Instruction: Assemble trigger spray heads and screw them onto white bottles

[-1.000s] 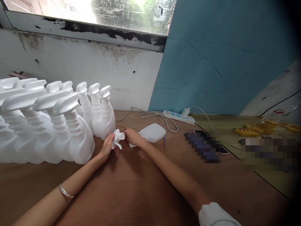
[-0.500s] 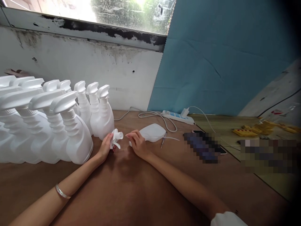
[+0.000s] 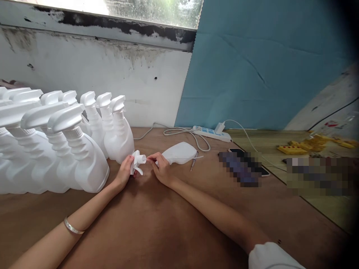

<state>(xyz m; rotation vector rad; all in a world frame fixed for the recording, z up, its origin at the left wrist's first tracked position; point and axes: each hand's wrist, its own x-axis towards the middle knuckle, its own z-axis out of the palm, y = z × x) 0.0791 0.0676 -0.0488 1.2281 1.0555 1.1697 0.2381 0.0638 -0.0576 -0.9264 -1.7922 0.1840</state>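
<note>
A white trigger sprayer head [image 3: 138, 161] is gripped in my left hand [image 3: 125, 173], its round collar facing right. My right hand [image 3: 163, 170] has its fingertips pinched at the collar's mouth, around a thin pale dip tube [image 3: 198, 157]. The tube's far end sticks out to the right behind that hand, while its near end is hidden by the fingers; whether it sits inside the collar I cannot tell. Just behind my right hand, a white bottle without a sprayer [image 3: 181, 151] lies on its side. A small screwdriver [image 3: 193, 163] rests beside it.
Several white spray bottles [image 3: 91, 164] with heads on stand in rows at the left. Toward the wall lie a power strip [image 3: 211, 133] and a looped grey cable [image 3: 182, 130]. Phones [image 3: 263, 171] and yellow pieces [image 3: 293, 149] are at the right.
My right hand has moved left to the sprayer head's collar, drawing the tube along with it. The left hand still holds the sprayer head. The whole view has shifted slightly.
</note>
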